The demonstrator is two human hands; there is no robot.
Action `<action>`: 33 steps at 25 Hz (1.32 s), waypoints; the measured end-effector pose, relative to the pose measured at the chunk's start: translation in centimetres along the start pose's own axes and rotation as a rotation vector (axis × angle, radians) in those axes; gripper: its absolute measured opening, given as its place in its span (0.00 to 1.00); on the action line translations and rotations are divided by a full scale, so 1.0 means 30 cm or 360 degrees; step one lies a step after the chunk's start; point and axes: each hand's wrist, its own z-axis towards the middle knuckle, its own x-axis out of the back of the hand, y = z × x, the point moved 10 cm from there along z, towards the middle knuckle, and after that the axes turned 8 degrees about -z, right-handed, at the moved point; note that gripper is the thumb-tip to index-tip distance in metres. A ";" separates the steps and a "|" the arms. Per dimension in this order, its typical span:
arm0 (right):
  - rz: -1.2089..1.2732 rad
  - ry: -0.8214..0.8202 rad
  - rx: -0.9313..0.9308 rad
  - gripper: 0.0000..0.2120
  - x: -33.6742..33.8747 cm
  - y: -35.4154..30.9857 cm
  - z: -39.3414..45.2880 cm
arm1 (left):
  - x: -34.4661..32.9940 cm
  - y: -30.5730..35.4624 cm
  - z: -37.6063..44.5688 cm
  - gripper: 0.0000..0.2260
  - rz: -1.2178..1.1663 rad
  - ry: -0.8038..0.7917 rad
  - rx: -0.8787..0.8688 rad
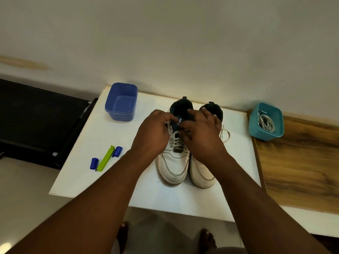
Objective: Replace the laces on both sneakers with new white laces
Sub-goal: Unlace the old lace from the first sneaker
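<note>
1. the white table (102, 136) in the middle of the frame is flat and smooth. a brown wooden board (300, 162) lies at its right.
2. two white sneakers (174, 167) stand side by side in the middle, toes toward the bottom. they look like scuffed leather with dark cloth inside. both old laces are still in, so the job looks just begun.
3. the left hand (152, 132) and right hand (201, 132) pinch at the top of the left shoe's old lace (176, 142); how tight, i cannot tell.
4. the blue tub (121, 102) at upper left is hard plastic.
5. the teal tub (266, 121) at right holds the new white laces (266, 122), thin and curly.
</note>
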 end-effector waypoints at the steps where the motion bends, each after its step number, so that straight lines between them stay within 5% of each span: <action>1: -0.0010 0.0018 -0.0007 0.08 -0.004 0.010 0.001 | 0.003 0.002 -0.001 0.17 -0.0010 0.0004 -0.0002; 8: 0.0302 0.0324 -0.0302 0.10 0.217 0.160 0.011 | 0.002 0.002 -0.006 0.14 0.0008 0.0003 -0.0005; 12: 0.1014 -0.0078 -0.0430 0.18 0.255 0.146 -0.028 | -0.025 0.011 -0.011 0.10 0.0188 -0.0001 -0.0081; 15: 0.0362 -0.0317 -0.0395 0.23 0.177 0.148 -0.034 | -0.076 0.018 -0.015 0.12 0.0509 -0.0108 -0.0116; 18: -0.0083 -0.0171 -0.0314 0.20 0.151 0.144 -0.006 | -0.098 0.002 -0.019 0.11 0.0605 -0.0143 -0.0078; 21: -0.0018 0.0041 -0.0169 0.05 0.147 0.090 0.005 | -0.095 0.007 -0.017 0.10 0.0574 -0.0095 -0.0080; 24: -0.0145 0.0003 -0.0068 0.16 0.084 0.057 -0.001 | -0.032 0.026 -0.016 0.10 0.0478 0.0127 -0.0056; 27: -0.0204 0.0027 -0.0098 0.15 0.069 0.075 -0.001 | 0.054 -0.010 -0.023 0.15 0.0642 0.0329 0.0153; 33: -0.0196 0.0041 -0.0127 0.16 0.069 0.075 0.010 | -0.108 0.015 -0.027 0.14 0.0641 -0.0159 -0.0104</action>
